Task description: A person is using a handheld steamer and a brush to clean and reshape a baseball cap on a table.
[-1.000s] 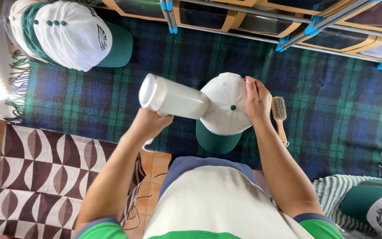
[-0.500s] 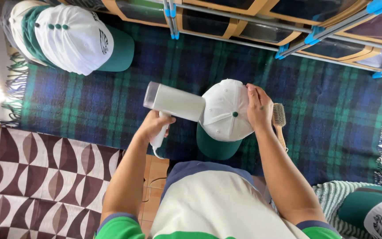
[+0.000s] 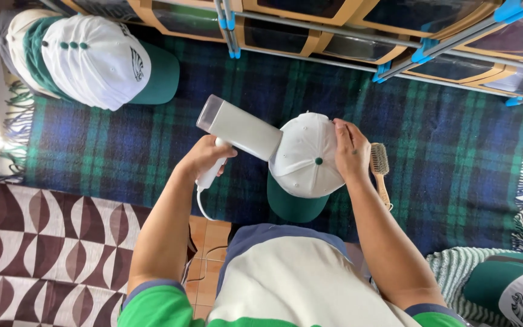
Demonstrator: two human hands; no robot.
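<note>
The left hand (image 3: 204, 158) has its grip closed around the white handle of a handheld steamer (image 3: 240, 130), a pale boxy appliance with a cord trailing down from the handle toward the floor tiles. The steamer's body points to the right, its front end touching or just short of the crown of a white cap (image 3: 307, 154) — which of the two I cannot tell.

The cap has a green brim that points toward the person and a small green button on top. It sits over a blue-and-green plaid blanket (image 3: 455, 157). The right hand (image 3: 351, 151) lies against the cap's right side, fingers curved over the crown, steadying it rather than pinching it.

Just beside the right hand, on the blanket, lies a wooden-handled brush (image 3: 381, 169), bristles at the far end. A stack of matching white and green caps (image 3: 86, 57) rests at the blanket's far left corner — well apart from the hands.
</note>
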